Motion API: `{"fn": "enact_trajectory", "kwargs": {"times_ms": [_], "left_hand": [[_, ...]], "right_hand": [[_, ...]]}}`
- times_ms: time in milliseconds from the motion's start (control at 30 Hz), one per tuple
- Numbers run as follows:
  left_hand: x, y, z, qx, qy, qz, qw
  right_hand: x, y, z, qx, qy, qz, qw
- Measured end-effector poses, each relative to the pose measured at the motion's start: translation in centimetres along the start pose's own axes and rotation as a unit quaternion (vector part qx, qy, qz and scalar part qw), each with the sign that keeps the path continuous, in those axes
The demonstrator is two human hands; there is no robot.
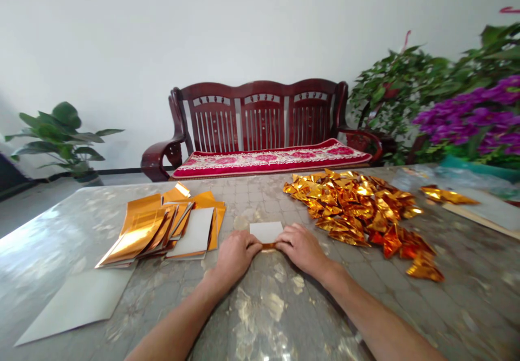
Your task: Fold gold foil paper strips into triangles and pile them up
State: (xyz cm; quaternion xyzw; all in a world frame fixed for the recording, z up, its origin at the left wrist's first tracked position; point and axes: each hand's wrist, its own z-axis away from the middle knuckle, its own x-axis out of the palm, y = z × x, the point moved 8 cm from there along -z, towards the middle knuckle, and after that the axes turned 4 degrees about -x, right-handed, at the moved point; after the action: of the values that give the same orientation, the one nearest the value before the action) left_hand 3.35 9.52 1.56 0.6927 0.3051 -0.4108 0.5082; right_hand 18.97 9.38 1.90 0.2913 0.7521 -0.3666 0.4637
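Gold-backed foil sheet [266, 231]: laid white side up at the centre of the surface [264, 307], between the two hands. A narrow gold strip shows along its near edge, where the edge appears to be turned over.
Left hand [234, 254]: fingers curled down and closed on the near left corner of the foil sheet, which is pinched against the surface.
Right hand [301, 247]: closed in the same way on the near right corner, with the knuckles raised and the fingertips hidden beneath them.
Flat sheets [162, 231]: a fanned stack of mixed gold and white faces is seen left of the left hand, near it but apart.
Folded pieces [357, 209]: a loose heap of gold shapes is spread right of the right hand and reaches toward the far edge.
Progress (judged): a good share of the folding is taken as done, given the size of the heap. The fanned stack is not yet folded, and the foil sheet is judged to be at an early crease.
Pale sheet [77, 304]: laid alone at the near left.
Background: a carved wooden bench [260, 117] with a red cushion [268, 161] is set against a white wall. It is flanked by a potted plant [60, 133] and purple flowers [479, 117].
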Motion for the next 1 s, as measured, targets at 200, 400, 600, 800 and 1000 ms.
{"fn": "enact_trajectory", "kwargs": {"times_ms": [200,400,600,800,1000], "left_hand": [[0.0,-0.8,-0.4,-0.063,-0.025,0.003,0.998],[-0.3,-1.2,-0.7,-0.093,-0.027,-0.043,0.994],[-0.5,-1.1,-0.9,-0.091,-0.028,-0.079,0.992],[-0.4,-1.3,-0.9,-0.098,-0.028,-0.096,0.99],[-0.6,-1.3,-0.8,-0.098,-0.015,-0.104,0.99]], "right_hand": [[0.0,0.4,-0.2,0.025,0.012,-0.019,0.999],[0.3,0.4,-0.3,0.041,0.019,-0.023,0.999],[0.4,0.9,-0.4,0.1,0.017,-0.019,0.995],[0.3,0.5,-0.7,0.087,0.002,-0.008,0.996],[0.1,0.0,-0.9,0.075,-0.003,0.006,0.997]]}}
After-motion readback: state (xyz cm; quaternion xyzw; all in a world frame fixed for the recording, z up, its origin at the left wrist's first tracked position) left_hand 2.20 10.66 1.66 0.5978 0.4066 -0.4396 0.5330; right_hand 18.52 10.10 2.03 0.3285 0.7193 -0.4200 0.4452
